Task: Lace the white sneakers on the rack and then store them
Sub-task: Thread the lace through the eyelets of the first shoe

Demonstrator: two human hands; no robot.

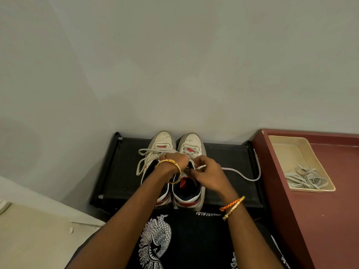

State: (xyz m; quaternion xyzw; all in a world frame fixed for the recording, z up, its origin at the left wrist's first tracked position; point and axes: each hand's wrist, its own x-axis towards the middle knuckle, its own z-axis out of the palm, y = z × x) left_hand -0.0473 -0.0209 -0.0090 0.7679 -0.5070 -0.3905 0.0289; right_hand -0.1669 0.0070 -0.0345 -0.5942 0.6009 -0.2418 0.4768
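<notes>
the black rack (120,171) stood against the wall (174,65) at lower centre of the frame, so nothing could pass behind it. both sneakers (191,144) filled its middle, touching side by side. bare rack surface lay open at left of the shoes. at right, a loose lace (250,178) trailed across the surface toward the maroon table (330,210), whose edge closed off that side. a tray (287,150) holding laces sat on the table near the right edge of the frame. both forearms crossed the near edge of the rack.
</notes>
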